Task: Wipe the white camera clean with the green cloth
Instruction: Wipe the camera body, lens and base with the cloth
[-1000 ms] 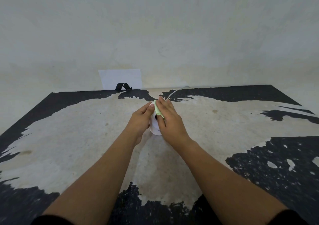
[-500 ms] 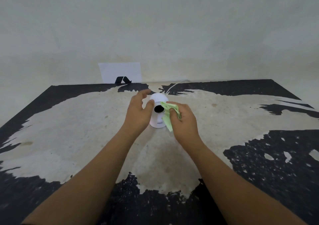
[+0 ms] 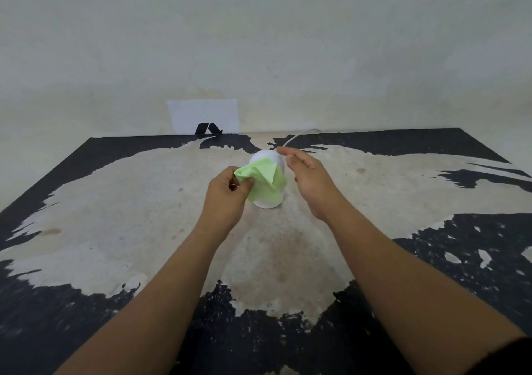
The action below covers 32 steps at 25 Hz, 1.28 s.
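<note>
Green cloth (image 3: 264, 183) hangs draped over the front of the white camera (image 3: 268, 182) in the head view, covering most of its face and body so that only the rounded top and the bottom rim of the base show. The camera stands upright on the counter (image 3: 138, 202), near the middle of its width and closer to the far edge than to the near one. The counter's surface is black with a large worn, pale patch across the centre, and the camera stands on that pale part.

The left hand (image 3: 227, 196) is closed, pinching the left corner of the cloth between thumb and fingers, just to the left of the camera. The right hand (image 3: 309, 180) is open and holds nothing; its fingers are loosely extended, and its fingertips come close to the camera's upper right side, though contact cannot be told for certain.

A thin white cable (image 3: 296, 137) runs from behind the camera toward the far edge. Beyond that edge, a white card (image 3: 203, 114) with a black mark leans against the pale wall (image 3: 259, 43).
</note>
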Each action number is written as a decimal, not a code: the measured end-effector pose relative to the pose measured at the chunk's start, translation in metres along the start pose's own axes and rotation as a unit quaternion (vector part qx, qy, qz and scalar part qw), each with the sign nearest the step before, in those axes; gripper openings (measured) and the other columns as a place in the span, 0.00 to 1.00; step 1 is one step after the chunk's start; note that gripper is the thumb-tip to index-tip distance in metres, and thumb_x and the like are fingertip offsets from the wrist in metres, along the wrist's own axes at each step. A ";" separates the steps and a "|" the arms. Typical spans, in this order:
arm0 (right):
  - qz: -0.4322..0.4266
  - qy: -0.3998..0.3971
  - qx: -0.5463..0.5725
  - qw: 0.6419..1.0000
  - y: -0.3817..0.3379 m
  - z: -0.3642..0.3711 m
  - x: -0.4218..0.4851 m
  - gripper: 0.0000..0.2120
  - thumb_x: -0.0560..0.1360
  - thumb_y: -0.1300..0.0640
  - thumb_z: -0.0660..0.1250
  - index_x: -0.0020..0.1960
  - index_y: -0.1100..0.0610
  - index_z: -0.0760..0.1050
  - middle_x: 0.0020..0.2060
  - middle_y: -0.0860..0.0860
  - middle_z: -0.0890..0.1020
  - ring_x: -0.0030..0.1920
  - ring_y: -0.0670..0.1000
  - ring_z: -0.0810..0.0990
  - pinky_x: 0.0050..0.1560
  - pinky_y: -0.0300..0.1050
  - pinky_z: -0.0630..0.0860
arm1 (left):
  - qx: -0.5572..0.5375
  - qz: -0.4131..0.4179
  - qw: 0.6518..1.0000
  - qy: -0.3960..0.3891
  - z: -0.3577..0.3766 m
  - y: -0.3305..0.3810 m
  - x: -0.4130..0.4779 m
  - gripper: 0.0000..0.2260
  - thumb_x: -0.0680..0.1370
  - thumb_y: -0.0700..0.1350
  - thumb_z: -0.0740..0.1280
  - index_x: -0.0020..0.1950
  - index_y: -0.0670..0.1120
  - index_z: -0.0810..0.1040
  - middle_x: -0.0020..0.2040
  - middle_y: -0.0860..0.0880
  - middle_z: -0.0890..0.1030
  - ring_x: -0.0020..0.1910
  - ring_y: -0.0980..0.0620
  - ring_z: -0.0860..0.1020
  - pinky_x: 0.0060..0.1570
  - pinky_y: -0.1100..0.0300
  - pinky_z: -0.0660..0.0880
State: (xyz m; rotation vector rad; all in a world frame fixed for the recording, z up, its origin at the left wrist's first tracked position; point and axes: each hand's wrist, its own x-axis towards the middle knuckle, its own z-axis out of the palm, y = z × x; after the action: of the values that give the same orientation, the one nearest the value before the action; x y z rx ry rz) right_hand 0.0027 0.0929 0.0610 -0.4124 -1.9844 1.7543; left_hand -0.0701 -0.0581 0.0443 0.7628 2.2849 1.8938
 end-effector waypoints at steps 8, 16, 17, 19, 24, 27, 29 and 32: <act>0.012 -0.056 -0.054 0.997 0.009 0.005 0.022 0.21 0.78 0.62 0.55 0.64 0.45 0.74 0.70 0.45 0.70 0.67 0.48 0.70 0.69 0.53 0.68 | -0.020 -0.027 0.995 0.090 0.023 -0.007 0.011 0.04 0.73 0.40 0.67 0.46 0.47 0.74 0.36 0.47 0.75 0.38 0.47 0.77 0.45 0.47 0.78; -0.003 -0.071 -0.075 0.995 0.013 0.001 0.023 0.26 0.75 0.67 0.53 0.67 0.48 0.73 0.72 0.49 0.66 0.71 0.49 0.65 0.71 0.54 0.64 | 0.063 0.088 0.987 0.119 0.049 -0.015 -0.002 0.07 0.72 0.39 0.70 0.48 0.45 0.77 0.49 0.48 0.74 0.43 0.57 0.76 0.45 0.69 0.71; -0.004 -0.072 -0.079 0.994 0.013 0.001 0.023 0.25 0.76 0.67 0.53 0.67 0.47 0.72 0.72 0.49 0.66 0.71 0.48 0.65 0.72 0.53 0.64 | 0.095 0.114 0.984 0.099 0.050 -0.015 -0.003 0.09 0.72 0.37 0.70 0.51 0.43 0.78 0.50 0.47 0.73 0.45 0.53 0.75 0.47 0.67 0.70; -0.006 -0.073 -0.093 0.993 0.012 0.000 0.021 0.25 0.76 0.66 0.54 0.67 0.47 0.71 0.72 0.49 0.65 0.71 0.47 0.64 0.73 0.50 0.62 | 0.185 0.178 0.965 0.052 0.050 -0.016 -0.004 0.12 0.72 0.35 0.68 0.55 0.40 0.79 0.50 0.43 0.73 0.48 0.47 0.74 0.48 0.61 0.71; -0.016 -0.084 -0.124 0.989 0.011 -0.001 0.019 0.25 0.77 0.66 0.54 0.69 0.47 0.69 0.72 0.49 0.64 0.71 0.46 0.62 0.73 0.47 0.59 | 0.305 0.294 0.906 0.010 0.037 -0.024 -0.006 0.16 0.72 0.33 0.66 0.60 0.37 0.77 0.52 0.34 0.76 0.48 0.36 0.75 0.48 0.48 0.77; -0.014 -0.086 -0.105 0.991 0.010 -0.002 0.020 0.24 0.78 0.67 0.54 0.68 0.48 0.70 0.71 0.49 0.65 0.70 0.47 0.65 0.72 0.50 0.64 | 0.348 0.323 0.880 0.010 0.033 -0.034 -0.009 0.20 0.77 0.40 0.60 0.68 0.35 0.70 0.64 0.30 0.71 0.61 0.32 0.72 0.64 0.47 0.67; -0.014 -0.086 -0.102 0.991 0.010 -0.002 0.020 0.24 0.77 0.68 0.54 0.69 0.49 0.70 0.71 0.50 0.65 0.69 0.47 0.66 0.70 0.51 0.67 | 0.402 0.309 0.862 -0.026 0.035 -0.040 -0.011 0.24 0.78 0.44 0.60 0.73 0.37 0.62 0.73 0.32 0.61 0.72 0.33 0.61 0.70 0.44 0.59; -0.017 -0.086 -0.116 0.989 0.010 -0.003 0.020 0.25 0.77 0.68 0.53 0.69 0.49 0.70 0.71 0.49 0.64 0.69 0.46 0.65 0.70 0.52 0.66 | 0.455 0.260 0.849 -0.072 0.041 -0.045 -0.012 0.29 0.80 0.54 0.55 0.76 0.42 0.51 0.77 0.43 0.46 0.76 0.41 0.46 0.73 0.43 0.48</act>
State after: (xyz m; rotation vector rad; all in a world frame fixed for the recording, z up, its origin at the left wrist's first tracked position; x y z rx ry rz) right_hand -0.0133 0.1068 0.0538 -0.3081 -2.3144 1.5909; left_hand -0.0591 -0.0310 -0.0104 1.6734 3.0299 0.6361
